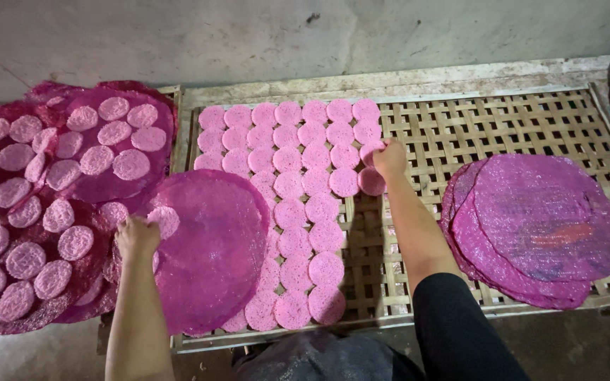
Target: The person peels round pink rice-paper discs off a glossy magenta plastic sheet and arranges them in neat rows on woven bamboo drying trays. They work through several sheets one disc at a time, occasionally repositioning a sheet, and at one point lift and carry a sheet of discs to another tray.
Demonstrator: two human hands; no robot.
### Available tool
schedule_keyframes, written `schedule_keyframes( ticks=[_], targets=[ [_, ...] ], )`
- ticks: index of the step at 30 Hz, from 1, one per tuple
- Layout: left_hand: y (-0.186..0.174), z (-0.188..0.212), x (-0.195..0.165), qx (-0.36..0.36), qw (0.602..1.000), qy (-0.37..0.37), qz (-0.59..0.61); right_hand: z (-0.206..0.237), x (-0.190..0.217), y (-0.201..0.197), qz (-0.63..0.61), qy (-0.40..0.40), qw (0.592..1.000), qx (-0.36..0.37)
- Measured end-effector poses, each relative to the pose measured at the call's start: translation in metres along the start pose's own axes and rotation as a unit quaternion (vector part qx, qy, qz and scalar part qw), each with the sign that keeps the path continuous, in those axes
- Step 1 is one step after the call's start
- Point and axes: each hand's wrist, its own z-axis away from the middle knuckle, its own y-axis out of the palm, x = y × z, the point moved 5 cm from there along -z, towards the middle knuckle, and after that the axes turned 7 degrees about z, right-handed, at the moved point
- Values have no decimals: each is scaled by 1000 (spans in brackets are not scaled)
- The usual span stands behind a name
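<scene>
Landmark: the bamboo rack [503, 127].

Nearest, at the rack's left end, a large magenta sheet [210, 247] overlaps the rack's edge and part of the disc rows. The left hand [137, 238] rests closed on this sheet's left rim, fingers curled over it.

Left of the rack, dark magenta sheets [93, 190] lie heaped, carrying loose pink discs.

On the rack's left half, small pink discs [298, 212] lie in tidy columns, edges touching.

On the rack's right half, a stack of purple sheets [538, 229] lies flat, well apart from the discs.

Farther in, the right hand [390, 159] pinches one disc [370, 152] at the right edge of the rows, another disc just below it.

No packages, labels or signs are visible.
</scene>
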Motion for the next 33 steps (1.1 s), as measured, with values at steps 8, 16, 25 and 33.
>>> schedule_keyframes(
  ticks=[8,16,25,33],
  targets=[
    [-7,11,-15,-17,949,-16,315,-1,-4,8,-42,-51,998,18],
    [4,108,-142,27,882,215,418,133,77,44,-479,-18,738,476],
    [29,115,-103,-50,932,357,22,167,-36,23,-404,210,855,250],
    [38,54,40,-35,994,102,2,151,-25,24,-358,-20,915,185]
  ],
)
